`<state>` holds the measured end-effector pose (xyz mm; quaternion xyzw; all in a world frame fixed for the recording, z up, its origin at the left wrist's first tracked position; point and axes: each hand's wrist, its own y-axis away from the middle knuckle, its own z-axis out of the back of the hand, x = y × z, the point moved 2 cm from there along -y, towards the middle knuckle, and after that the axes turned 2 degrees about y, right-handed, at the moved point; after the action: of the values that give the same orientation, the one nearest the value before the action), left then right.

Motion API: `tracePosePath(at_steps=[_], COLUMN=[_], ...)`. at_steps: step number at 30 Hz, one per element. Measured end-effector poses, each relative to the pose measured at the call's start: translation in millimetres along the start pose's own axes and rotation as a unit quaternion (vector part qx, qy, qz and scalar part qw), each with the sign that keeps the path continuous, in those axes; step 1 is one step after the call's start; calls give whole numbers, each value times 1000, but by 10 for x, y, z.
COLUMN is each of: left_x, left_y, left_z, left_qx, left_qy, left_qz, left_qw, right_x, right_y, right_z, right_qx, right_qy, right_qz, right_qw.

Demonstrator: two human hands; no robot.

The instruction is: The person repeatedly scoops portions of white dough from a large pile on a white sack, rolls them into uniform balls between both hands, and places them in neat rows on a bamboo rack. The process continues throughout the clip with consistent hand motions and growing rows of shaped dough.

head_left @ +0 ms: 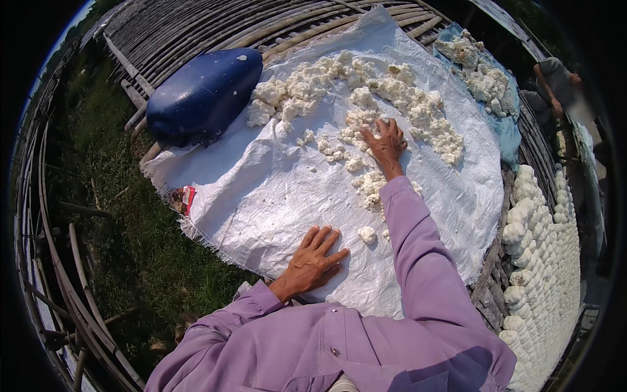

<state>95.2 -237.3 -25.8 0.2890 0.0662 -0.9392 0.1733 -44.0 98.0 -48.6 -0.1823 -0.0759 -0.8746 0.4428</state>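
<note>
Loose white crumbly lumps (pixel 428 121) lie scattered in an arc over a white woven plastic sheet (pixel 261 202). I cannot tell what material they are. My right hand (pixel 390 149) reaches forward into the middle of them, fingers apart and bent down onto a few clumps, gripping none that I can see. Nearer to me, my left hand (pixel 310 264) rests palm down on a bare part of the sheet with its fingers spread. One small lump (pixel 367 234) sits apart from the others, between my two arms.
A blue plastic barrel (pixel 202 95) lies at the sheet's far left. More lumps sit on a blue sheet (pixel 513 140) at the far right. Rows of round white balls (pixel 545 255) line the right side. Bamboo slats (pixel 196 29) run behind; grass (pixel 144 235) borders the left. Another person (pixel 563 85) is at far right.
</note>
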Motion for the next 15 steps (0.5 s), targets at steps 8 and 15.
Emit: tracePosePath(at_steps=[8, 15], left_x=[85, 5], left_y=[-218, -317], left_z=[90, 60], left_qx=[-70, -70], left_qy=[3, 22], left_qz=[-104, -123], left_qw=[992, 990], right_x=[-194, -437], right_y=[231, -565], right_z=[-115, -1], right_qx=[-56, -56], right_qy=[50, -204], right_qz=[138, 13], right_qw=[988, 977])
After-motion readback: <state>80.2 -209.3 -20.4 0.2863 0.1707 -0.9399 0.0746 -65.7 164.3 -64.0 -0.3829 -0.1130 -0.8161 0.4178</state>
